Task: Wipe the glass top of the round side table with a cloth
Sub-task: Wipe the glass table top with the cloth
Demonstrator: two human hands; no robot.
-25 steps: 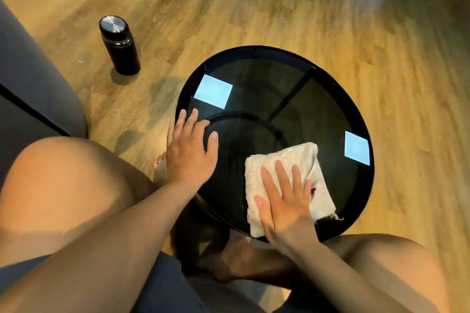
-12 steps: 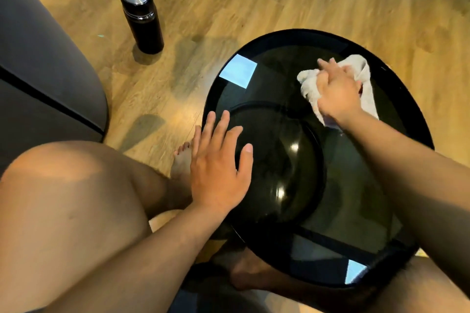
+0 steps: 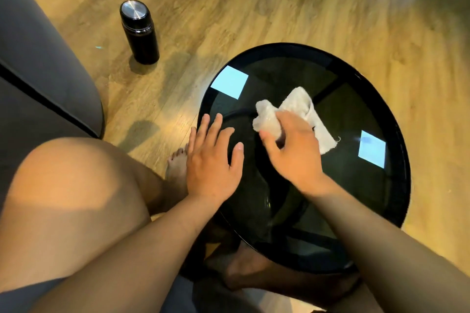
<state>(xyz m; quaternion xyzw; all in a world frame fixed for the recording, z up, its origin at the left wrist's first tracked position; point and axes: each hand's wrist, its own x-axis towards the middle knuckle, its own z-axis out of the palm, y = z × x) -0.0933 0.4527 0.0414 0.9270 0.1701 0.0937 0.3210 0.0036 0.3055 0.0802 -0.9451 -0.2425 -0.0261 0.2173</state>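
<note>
On one glass top (image 3: 356, 185), two hands, one cloth (image 3: 300, 107).

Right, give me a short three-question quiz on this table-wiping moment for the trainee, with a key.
1. True or false: the left hand lies flat and open on the side table's near-left edge.
2. Which hand grips the cloth? A) left B) right C) both
3. Fill in: the black flask stands upright on the ____, not on the glass.

Key
1. True.
2. B: the right hand is closed on the bunched cloth near the middle of the glass.
3. Floor, left of the table, beside the grey sofa.
</note>
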